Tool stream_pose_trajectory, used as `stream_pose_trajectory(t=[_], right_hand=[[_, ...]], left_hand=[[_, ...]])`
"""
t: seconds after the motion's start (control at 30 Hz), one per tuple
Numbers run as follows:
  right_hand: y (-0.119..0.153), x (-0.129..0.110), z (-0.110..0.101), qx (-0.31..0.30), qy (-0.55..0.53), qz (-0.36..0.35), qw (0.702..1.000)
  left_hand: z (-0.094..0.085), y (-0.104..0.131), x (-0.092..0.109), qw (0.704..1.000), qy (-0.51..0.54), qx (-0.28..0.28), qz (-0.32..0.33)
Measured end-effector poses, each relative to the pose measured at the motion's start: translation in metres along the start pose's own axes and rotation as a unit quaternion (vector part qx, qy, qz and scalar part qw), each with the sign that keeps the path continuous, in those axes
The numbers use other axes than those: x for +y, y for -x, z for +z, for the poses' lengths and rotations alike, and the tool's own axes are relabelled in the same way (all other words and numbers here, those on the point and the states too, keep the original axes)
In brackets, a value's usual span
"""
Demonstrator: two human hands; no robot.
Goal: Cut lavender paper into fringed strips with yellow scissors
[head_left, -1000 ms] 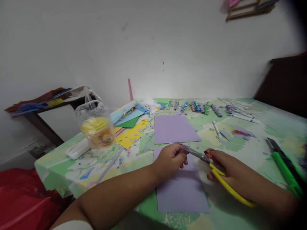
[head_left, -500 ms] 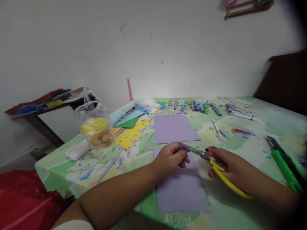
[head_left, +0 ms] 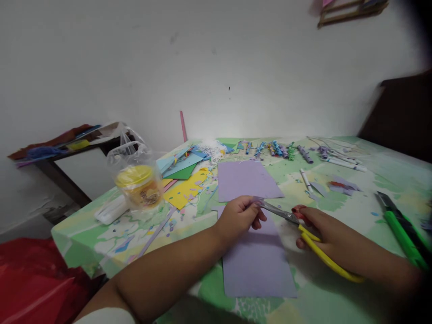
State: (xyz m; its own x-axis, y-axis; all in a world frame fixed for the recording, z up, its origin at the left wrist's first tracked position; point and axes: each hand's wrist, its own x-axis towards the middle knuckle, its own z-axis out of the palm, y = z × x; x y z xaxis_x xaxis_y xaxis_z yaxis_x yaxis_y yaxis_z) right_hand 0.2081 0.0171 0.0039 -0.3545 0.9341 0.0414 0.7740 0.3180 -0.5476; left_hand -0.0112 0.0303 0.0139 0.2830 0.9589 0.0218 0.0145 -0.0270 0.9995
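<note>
My left hand (head_left: 241, 213) is closed in a pinch on a small piece of purple paper (head_left: 257, 199) above the table. In my right hand (head_left: 319, 229) are scissors (head_left: 312, 240) with yellow and red handles, their blades pointing left and their tips at my left fingertips. Below my left hand lies a purple sheet (head_left: 259, 265), partly hidden by the hand and its shadow. Another purple sheet (head_left: 248, 180) lies just beyond it on the patterned tablecloth.
Left stands a yellow-lidded tub (head_left: 140, 186) in a clear bag, beside coloured sheets (head_left: 185, 186) and scraps. Curled paper pieces (head_left: 276, 148) line the back. At right are a marker (head_left: 306, 181) and a green cutter (head_left: 400, 229).
The scissors and my right hand have shifted slightly right. My left hand's fingers have moved a little, and the paper piece at their tips shows more. The whole view has shifted slightly.
</note>
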Motion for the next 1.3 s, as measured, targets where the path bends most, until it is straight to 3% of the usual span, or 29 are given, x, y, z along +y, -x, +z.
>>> stream_pose_trajectory(t=[0.3, 0.63, 0.9, 1.07, 1.3], right_hand=[[0.002, -0.004, 0.005, 0.016, 0.014, -0.001, 1.000], [0.001, 0.005, 0.006, 0.008, 0.034, -0.007, 0.999], [-0.001, 0.007, 0.005, -0.002, 0.045, -0.004, 0.999], [0.000, 0.009, 0.004, 0.010, 0.058, 0.003, 0.998], [0.000, 0.005, 0.003, 0.008, 0.063, 0.010, 0.998]], left_hand=[[0.003, 0.007, 0.006, 0.999, -0.043, -0.031, -0.010], [0.003, 0.002, -0.001, 0.999, -0.011, -0.026, -0.034], [0.003, -0.005, -0.007, 0.993, 0.064, -0.079, -0.065], [0.004, -0.006, -0.010, 0.990, 0.100, -0.080, -0.059], [0.004, -0.007, -0.010, 0.994, 0.071, -0.056, -0.054]])
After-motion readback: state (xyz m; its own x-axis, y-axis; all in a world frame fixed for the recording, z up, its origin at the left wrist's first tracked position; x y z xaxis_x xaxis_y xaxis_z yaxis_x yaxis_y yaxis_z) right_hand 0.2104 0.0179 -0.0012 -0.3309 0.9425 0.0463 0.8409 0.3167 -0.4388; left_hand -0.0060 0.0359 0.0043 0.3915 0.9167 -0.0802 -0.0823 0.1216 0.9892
